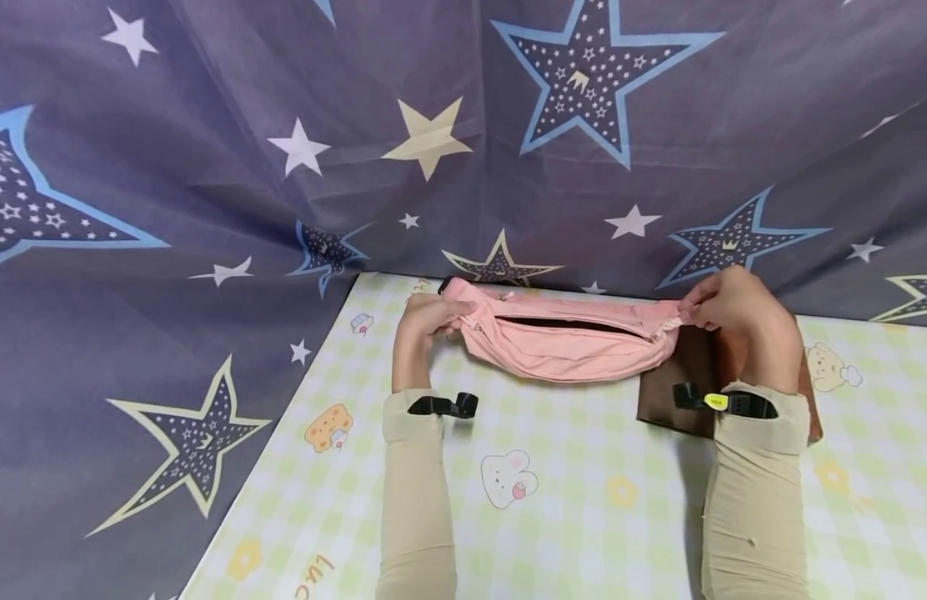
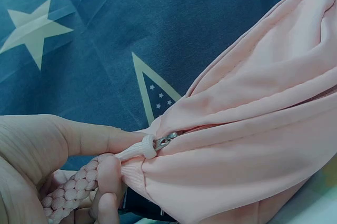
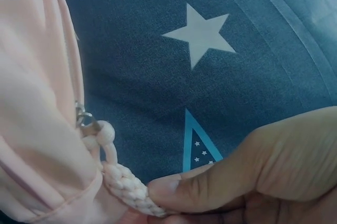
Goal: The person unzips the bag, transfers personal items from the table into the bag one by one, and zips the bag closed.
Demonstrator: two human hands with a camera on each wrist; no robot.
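A pink waist bag (image 1: pixel 572 357) is stretched sideways between both hands, its long top zip partly apart with a dark gap showing. At its left end my left hand (image 1: pixel 428 318) grips the fabric, and the fingers curl round a braided zipper pull (image 2: pixel 76 186). The metal zip slider (image 2: pixel 166 140) sits just beyond the thumb tip. My right hand (image 1: pixel 744 312) pinches a second braided pull (image 3: pixel 129 188) at the bag's right end, thumb on top. The bag's inside is mostly hidden.
Beneath the right hand and forearm lies a brown leather-like flat item (image 1: pixel 677 396), partly covered. The table has a green checked cover (image 1: pixel 568 533) with cartoon prints. A dark star-patterned cloth (image 1: pixel 358 100) hangs behind and to the left.
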